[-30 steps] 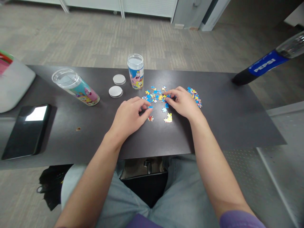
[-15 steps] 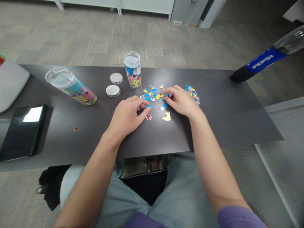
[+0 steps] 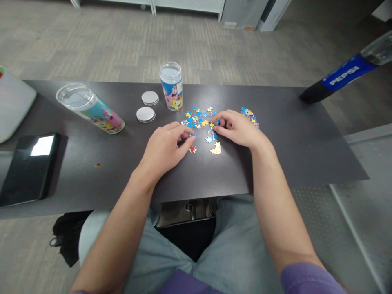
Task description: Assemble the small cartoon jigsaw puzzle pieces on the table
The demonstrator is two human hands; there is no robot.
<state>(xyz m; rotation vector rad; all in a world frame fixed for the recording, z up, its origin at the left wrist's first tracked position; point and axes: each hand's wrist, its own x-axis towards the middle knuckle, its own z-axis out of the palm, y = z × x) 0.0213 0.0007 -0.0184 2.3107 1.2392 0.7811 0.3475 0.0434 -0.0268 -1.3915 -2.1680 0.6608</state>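
Loose jigsaw puzzle pieces (image 3: 196, 121), mostly blue and yellow, are spread on the dark table between my hands. My left hand (image 3: 168, 143) is curled at their left, with a blue puzzle piece (image 3: 192, 135) between thumb and fingertips. A red puzzle piece (image 3: 192, 149) lies just below its thumb. At the right, my right hand (image 3: 235, 127) has thumb and forefinger around a small yellow puzzle piece (image 3: 212, 124). Nearer to me sits a yellow joined cluster (image 3: 216, 148), below a pale blue piece (image 3: 208, 139). Part of another pile (image 3: 250, 116) shows behind my right hand.
Two clear-topped cartoon canisters, one at the left (image 3: 92, 108) and one at the back (image 3: 171, 87), stand near white round discs (image 3: 145, 114). A black glossy device (image 3: 29, 167) lies far left. A Pepsi bottle (image 3: 339, 77) stands at the back right.
My right hand has shifted slightly right, its fingertips now at a small yellow piece. My left hand keeps its place with the blue piece. The whole view has tilted a little.
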